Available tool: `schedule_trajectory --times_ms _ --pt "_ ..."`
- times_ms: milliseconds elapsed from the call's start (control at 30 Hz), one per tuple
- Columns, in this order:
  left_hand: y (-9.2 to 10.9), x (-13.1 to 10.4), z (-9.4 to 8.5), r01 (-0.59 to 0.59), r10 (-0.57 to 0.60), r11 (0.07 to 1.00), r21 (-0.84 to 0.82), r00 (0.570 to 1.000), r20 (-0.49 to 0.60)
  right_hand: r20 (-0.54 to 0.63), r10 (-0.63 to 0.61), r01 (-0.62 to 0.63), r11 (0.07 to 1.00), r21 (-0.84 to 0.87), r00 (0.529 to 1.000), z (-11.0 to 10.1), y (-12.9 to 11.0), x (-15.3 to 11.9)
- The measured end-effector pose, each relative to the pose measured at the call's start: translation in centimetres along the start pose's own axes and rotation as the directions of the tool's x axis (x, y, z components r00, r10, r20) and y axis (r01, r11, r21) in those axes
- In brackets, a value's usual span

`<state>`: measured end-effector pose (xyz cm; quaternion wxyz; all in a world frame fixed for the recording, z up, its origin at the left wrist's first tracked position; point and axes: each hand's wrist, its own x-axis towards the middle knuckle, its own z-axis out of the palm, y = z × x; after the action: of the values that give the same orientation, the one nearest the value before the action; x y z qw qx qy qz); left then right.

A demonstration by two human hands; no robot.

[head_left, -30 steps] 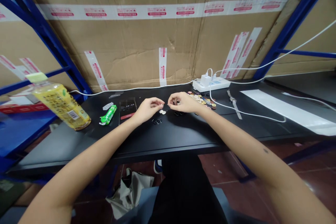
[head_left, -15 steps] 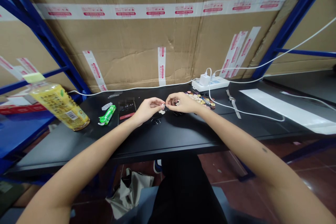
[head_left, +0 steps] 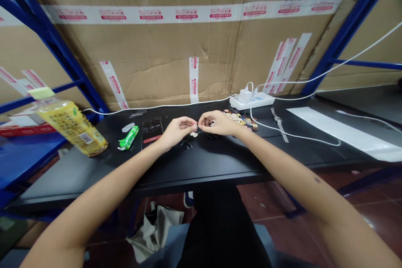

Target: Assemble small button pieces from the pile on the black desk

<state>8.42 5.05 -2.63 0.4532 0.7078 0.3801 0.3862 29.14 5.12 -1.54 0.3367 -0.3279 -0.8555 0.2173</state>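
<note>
Small white piece (head_left: 195,126) is up off the counter (head_left: 176,171), in the left hand (head_left: 176,131), pinched between thumb and index. Right hand (head_left: 220,122): fingers curled, thumb and index tips nearly together right at the piece; too small to tell whether they grip it or something tiny of their own. Pale bits show in the curl of that hand, can't tell if held or lying behind it.

Just below the fingertips: a few pale discs (head_left: 194,134) on the counter. Small black parts with light pins (head_left: 188,145) nearer the person; more black parts (head_left: 213,136) under the right hand. Mixed pile of small pieces (head_left: 244,120) beyond the right wrist, partly hidden.

Left of the left hand: phone (head_left: 152,127), lying flat with screen lit, then green packet (head_left: 128,137) with a crumpled wrapper (head_left: 127,127) just behind. Yellow drink bottle (head_left: 73,125) farther left, looks tilted in this view.

Right side: white power strip (head_left: 262,100) with charger (head_left: 245,96) plugged in, watch (head_left: 278,120), white sheet (head_left: 342,132). Taped cardboard (head_left: 157,46) behind, between blue frame posts (head_left: 348,35).
</note>
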Motion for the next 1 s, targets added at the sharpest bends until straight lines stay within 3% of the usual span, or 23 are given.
schedule_trajectory --times_ms 767,900,1000 --pt "-0.1 0.2 -0.1 0.013 -0.015 0.996 -0.087 1.000 -0.019 0.004 0.029 -0.029 0.999 0.032 1.000 0.0 -0.1 0.1" --pt "-0.1 0.3 -0.1 0.008 -0.014 0.994 -0.112 0.998 -0.056 -0.050 -0.014 0.011 0.998 -0.063 0.999 0.0 0.4 0.0" --pt "0.0 0.2 -0.1 -0.011 0.003 0.994 -0.113 0.997 -0.071 -0.015 -0.087 0.084 0.984 -0.158 0.996 0.1 0.8 -0.2"
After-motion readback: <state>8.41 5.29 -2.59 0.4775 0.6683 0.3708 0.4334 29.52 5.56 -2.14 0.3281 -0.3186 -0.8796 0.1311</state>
